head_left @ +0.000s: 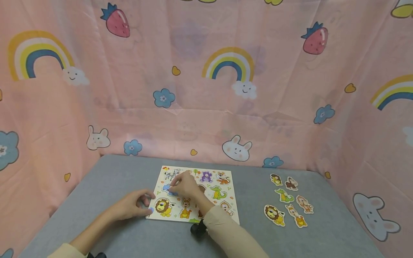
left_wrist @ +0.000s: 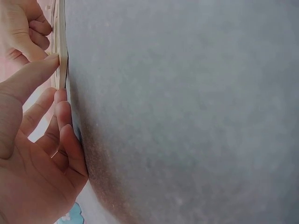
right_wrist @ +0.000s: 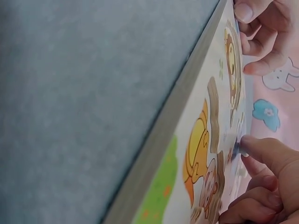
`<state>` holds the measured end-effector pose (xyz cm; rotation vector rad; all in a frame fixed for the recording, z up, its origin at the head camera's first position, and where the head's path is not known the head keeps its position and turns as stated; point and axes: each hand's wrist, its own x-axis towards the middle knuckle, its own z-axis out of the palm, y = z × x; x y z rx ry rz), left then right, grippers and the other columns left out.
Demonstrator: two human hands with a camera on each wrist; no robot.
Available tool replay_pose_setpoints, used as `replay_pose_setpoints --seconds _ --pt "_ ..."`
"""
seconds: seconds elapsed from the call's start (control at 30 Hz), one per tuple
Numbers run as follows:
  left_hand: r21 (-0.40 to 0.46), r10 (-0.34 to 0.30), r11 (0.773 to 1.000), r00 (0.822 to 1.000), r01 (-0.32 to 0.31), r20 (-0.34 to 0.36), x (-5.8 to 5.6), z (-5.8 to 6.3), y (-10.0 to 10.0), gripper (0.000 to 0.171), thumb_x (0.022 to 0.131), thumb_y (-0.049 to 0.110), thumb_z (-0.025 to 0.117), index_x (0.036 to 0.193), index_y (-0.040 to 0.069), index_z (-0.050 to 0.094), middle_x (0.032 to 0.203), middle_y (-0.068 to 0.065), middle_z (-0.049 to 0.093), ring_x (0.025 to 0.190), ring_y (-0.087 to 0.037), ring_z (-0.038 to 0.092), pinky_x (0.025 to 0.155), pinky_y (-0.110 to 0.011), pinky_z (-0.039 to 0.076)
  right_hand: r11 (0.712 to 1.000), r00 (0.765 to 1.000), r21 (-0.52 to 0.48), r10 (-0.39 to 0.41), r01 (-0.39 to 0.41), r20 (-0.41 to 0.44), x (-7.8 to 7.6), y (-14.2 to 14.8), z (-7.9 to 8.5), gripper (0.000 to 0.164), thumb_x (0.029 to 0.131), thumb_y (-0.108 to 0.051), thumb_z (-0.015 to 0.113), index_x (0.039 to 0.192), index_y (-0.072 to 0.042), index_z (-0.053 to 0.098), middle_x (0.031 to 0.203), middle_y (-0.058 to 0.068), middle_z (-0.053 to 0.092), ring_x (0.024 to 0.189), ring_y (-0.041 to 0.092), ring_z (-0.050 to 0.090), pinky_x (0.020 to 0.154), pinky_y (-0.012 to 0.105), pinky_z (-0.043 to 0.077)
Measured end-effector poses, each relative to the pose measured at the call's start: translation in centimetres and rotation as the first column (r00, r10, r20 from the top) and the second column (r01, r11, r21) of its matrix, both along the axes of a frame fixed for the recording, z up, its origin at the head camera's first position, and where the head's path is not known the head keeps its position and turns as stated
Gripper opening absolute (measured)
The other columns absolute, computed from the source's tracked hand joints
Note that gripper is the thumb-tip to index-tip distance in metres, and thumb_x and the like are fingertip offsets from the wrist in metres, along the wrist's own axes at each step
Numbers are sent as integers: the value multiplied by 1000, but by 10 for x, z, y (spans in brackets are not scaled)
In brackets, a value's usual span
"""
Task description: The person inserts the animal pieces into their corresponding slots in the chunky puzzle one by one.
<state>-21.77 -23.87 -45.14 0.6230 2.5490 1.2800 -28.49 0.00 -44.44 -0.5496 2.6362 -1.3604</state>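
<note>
The left hand (head_left: 131, 206) rests at the left edge of the white puzzle board (head_left: 235, 212), its thumb and loosely bent fingers touching it. Beyond it the right hand (head_left: 186, 186) leans over the board, thumb and forefinger pinching the blue elephant (head_left: 166, 188). I can see the board lying flat beneath that hand, thick-edged, bright with cartoon animals: a yellow lion (head_left: 162, 208) and orange kangaroo (head_left: 185, 210) nearer than the hand, a green crocodile (head_left: 219, 193) to its right, a striped zebra (head_left: 172, 175) past it. Well to the hand's right, loose animal pieces (head_left: 274, 215) lie grouped on the grey tabletop (head_left: 251, 200). Beyond both hands hangs pink cloth (head_left: 200, 125).
</note>
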Motion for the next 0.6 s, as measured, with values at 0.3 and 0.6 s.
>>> replay_pose_setpoints --seconds 0.3,0.6 --pt "8 0 1000 1000 0 -2 1 -1 0 38 87 15 81 118 4 62 90 -4 56 64 -14 50 58 -27 42 999 998 10 -45 45 31 3 -3 2 12 84 -9 84 76 -8 75 71 -2 60 58 9 50 50 23 39" --pt "6 -12 1000 1000 12 -28 1 -1 0 38 87 15 81 118 3 62 90 -3 57 67 -14 51 60 -28 44 995 1000 -101 6 -3 28 2 3 -1 7 85 -9 82 87 -3 77 62 2 60 48 8 46 46 24 38"
